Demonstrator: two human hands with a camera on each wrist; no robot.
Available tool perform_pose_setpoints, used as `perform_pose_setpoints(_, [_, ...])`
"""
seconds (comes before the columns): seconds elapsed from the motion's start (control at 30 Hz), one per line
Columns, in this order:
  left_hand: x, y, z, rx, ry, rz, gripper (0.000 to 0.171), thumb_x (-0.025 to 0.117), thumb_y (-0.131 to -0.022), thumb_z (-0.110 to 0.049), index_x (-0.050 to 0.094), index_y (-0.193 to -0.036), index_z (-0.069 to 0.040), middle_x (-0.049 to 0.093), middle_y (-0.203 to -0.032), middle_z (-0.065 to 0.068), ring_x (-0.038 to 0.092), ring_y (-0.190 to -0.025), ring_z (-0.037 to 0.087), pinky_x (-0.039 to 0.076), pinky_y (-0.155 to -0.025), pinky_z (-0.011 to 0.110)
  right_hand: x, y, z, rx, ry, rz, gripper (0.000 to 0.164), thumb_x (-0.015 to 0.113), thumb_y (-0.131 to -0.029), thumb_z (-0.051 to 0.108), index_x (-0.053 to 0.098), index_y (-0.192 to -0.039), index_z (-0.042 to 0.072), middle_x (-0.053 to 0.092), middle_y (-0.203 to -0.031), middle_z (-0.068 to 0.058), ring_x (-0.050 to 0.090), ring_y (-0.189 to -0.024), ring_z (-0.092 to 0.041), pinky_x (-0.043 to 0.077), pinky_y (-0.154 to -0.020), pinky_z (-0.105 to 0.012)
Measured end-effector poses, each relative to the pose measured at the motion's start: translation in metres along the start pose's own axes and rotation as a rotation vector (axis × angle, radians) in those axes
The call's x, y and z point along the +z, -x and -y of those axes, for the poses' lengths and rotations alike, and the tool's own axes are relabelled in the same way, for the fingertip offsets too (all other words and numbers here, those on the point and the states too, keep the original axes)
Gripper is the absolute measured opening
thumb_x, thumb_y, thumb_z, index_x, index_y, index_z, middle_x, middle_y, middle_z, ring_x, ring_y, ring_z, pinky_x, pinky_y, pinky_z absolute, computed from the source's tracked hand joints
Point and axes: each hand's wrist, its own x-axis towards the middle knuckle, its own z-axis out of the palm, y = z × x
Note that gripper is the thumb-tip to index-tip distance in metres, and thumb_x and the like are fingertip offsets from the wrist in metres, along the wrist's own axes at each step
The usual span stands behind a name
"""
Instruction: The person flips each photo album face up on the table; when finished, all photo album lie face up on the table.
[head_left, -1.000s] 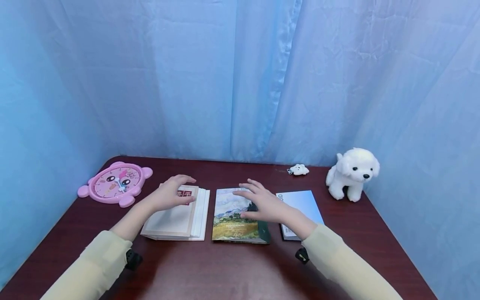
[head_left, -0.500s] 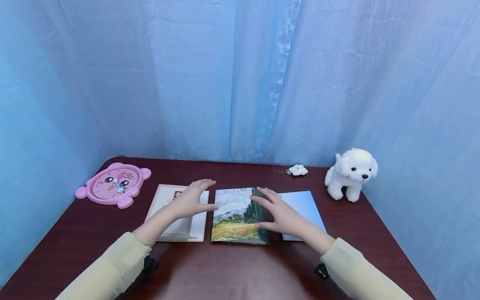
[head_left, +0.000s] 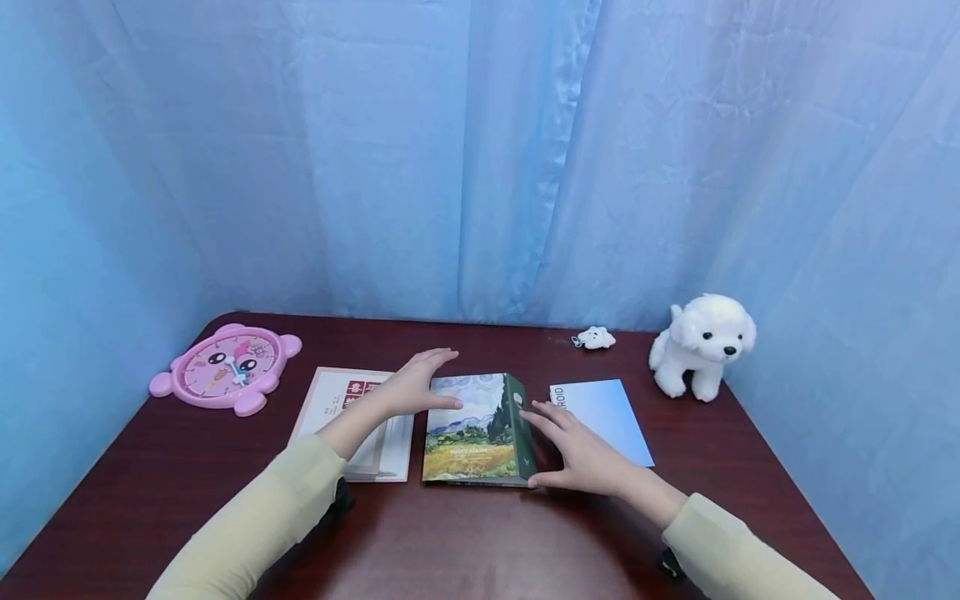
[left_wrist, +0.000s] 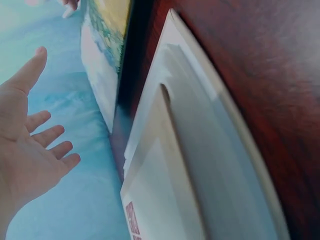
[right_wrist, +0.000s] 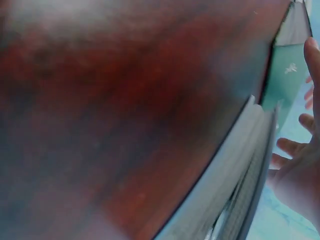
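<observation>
A photo album (head_left: 468,433) with a painted landscape cover and a green spine (right_wrist: 286,75) lies flat between my hands. My left hand (head_left: 412,390) is by its upper left edge, thumb and fingers spread apart; the left wrist view shows the palm with nothing in it. Beside the spine is my right hand (head_left: 581,457), also spread, fingertips close to the spine; whether they touch it I cannot tell. A pale book (head_left: 318,412) with red label squares lies left, partly under my left forearm. A blue-and-white book (head_left: 611,417) lies right, partly behind my right hand.
A pink bear-shaped clock (head_left: 232,367) lies at the far left of the dark red table (head_left: 465,550). A white plush dog (head_left: 703,346) sits at the right edge, and a small white plush charm (head_left: 595,337) lies at the back. Blue curtains (head_left: 390,167) surround the table.
Both hands have moved right. My left hand went from above the pale book to the album's left edge, and my right hand from over the album to beside its spine. The books stay put.
</observation>
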Motion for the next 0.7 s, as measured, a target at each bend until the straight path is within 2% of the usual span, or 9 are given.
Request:
perform_pose_setpoints(0.17, [0.01, -0.016, 0.006, -0.002, -0.023, 0.055, 0.087, 0.076, -0.078, -0.042, 0.033, -0.147, -0.012, 0.03, -0.152, 0.012, 0.025, -0.14, 0.031, 0.029, -0.11, 0.048, 0.007, 0.001, 0.0, -0.027, 0.027, 0.005, 0.099, 0.068, -0.071, 0.067, 0.033, -0.147, 0.015, 0.031, -0.15, -0.014, 0.03, -0.138, -0.034, 0.029, -0.108, -0.053])
perform_pose_setpoints(0.3, [0.017, -0.026, 0.01, 0.0, -0.055, 0.069, 0.085, 0.077, -0.076, -0.041, 0.039, -0.144, -0.008, 0.039, -0.147, 0.013, 0.034, -0.136, 0.03, 0.034, -0.108, 0.044, 0.011, 0.0, 0.002, -0.035, 0.066, 0.016, 0.1, 0.066, -0.072, 0.068, 0.035, -0.146, 0.01, 0.037, -0.146, -0.016, 0.033, -0.136, -0.037, 0.025, -0.108, -0.058])
perform_pose_setpoints(0.47, [0.02, -0.036, 0.011, 0.003, -0.065, 0.092, 0.079, 0.079, -0.075, -0.038, 0.046, -0.139, -0.005, 0.049, -0.14, 0.011, 0.041, -0.131, 0.028, 0.037, -0.106, 0.042, 0.011, -0.002, 0.005, -0.013, 0.087, 0.027, 0.101, 0.066, -0.071, 0.069, 0.035, -0.146, 0.009, 0.042, -0.143, -0.014, 0.034, -0.135, -0.037, 0.023, -0.108, -0.06])
perform_pose_setpoints(0.7, [0.022, -0.046, 0.011, 0.008, -0.041, 0.146, 0.07, 0.079, -0.076, -0.034, 0.052, -0.134, -0.005, 0.054, -0.134, 0.009, 0.047, -0.126, 0.025, 0.041, -0.102, 0.039, 0.011, -0.004, 0.005, 0.001, 0.086, 0.037, 0.101, 0.071, -0.069, 0.065, 0.036, -0.145, 0.008, 0.044, -0.142, -0.014, 0.036, -0.134, -0.039, 0.023, -0.108, -0.06])
